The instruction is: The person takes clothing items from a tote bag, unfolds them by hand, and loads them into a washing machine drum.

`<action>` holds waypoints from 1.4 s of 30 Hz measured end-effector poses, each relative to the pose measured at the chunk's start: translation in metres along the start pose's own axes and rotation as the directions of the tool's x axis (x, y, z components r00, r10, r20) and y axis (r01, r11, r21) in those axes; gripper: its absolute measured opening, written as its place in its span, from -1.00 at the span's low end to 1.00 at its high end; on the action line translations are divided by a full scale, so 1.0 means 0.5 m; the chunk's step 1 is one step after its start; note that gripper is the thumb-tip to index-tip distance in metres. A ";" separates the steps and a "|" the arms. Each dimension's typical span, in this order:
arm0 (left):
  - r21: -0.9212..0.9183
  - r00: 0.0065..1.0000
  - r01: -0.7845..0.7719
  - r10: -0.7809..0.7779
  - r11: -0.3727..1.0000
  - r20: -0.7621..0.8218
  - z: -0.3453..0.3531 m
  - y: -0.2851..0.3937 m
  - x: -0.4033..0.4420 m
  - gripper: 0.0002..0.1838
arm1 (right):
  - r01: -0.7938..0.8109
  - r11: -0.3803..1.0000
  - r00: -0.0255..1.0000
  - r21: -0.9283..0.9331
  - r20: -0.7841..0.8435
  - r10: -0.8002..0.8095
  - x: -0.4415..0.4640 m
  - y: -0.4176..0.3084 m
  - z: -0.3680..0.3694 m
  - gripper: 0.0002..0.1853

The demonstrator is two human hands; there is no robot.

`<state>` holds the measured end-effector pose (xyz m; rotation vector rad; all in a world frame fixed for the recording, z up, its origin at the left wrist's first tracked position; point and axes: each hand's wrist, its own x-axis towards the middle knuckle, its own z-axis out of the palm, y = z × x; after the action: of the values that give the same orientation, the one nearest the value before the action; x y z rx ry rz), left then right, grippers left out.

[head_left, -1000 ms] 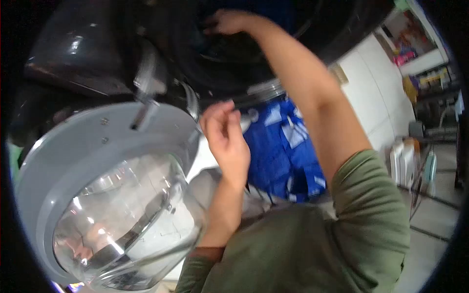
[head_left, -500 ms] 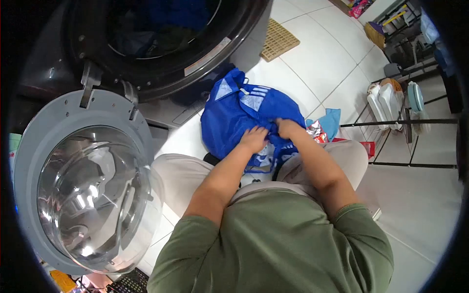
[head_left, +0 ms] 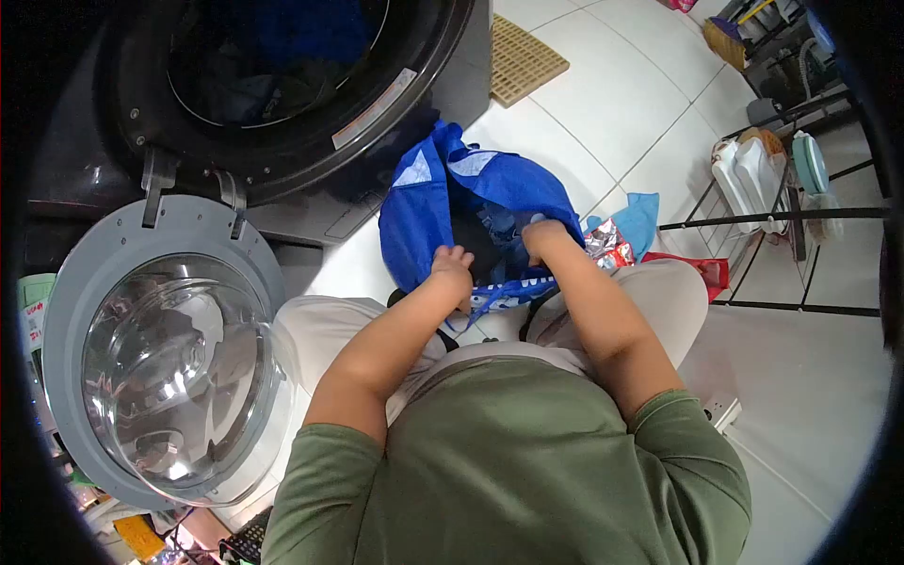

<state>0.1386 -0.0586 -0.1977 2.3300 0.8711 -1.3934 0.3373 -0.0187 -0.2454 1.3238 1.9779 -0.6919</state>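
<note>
A blue fabric bag [head_left: 516, 181] with white printed patches lies on the floor between my knees, its mouth spread and the dark inside showing. At the left side of the opening, my left hand [head_left: 453, 271] has its fingers curled over the rim. My right hand [head_left: 548, 239] is bent at the right side of the opening, closed at the bag's edge; its fingertips are partly hidden. Some bluish, patterned material [head_left: 504, 228] shows inside the bag, too unclear to name.
A front-load washing machine [head_left: 395, 151] stands ahead left, dark clothes [head_left: 273, 85] in its drum. Its round glass door [head_left: 179, 358] hangs open beside my left knee. To the right are a light blue cloth [head_left: 640, 221], a foil packet [head_left: 610, 247] and a black wire rack [head_left: 782, 221].
The bag's mouth has been pulled apart, exposing its inside. My left hand has moved left and towards me; my right hand stays at the right side. The view has shifted slightly.
</note>
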 end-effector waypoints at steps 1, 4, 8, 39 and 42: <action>0.029 1.000 -0.017 0.017 0.999 -0.014 0.022 -0.001 0.002 -0.03 | 0.020 0.993 0.988 0.119 -0.155 -0.001 0.027 -0.004 0.012 -0.57; -0.054 0.987 0.007 0.001 0.999 0.163 0.111 -0.033 0.037 -0.06 | 0.150 0.913 0.902 0.379 -0.430 0.030 0.113 -0.028 0.007 -0.56; -0.306 0.863 0.262 -0.080 0.915 0.498 0.092 -0.064 -0.041 -0.06 | 0.217 0.856 0.927 0.470 -0.374 -0.030 0.137 -0.124 0.064 -0.63; -0.617 -0.046 -0.308 -0.660 0.724 -0.750 -0.179 -0.317 -0.383 -0.78 | 0.653 0.276 0.633 0.705 -0.709 0.312 -0.458 0.193 -0.487 -0.71; -0.645 0.166 -0.484 -0.662 0.591 -0.731 -0.213 -0.350 -0.441 -0.74 | 0.748 0.175 0.577 0.640 -0.758 0.306 -0.515 0.188 -0.534 -0.67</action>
<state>0.0254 0.0560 0.0563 2.0028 1.5309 0.9500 0.4367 0.0564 0.1162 2.3614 2.5453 -2.2270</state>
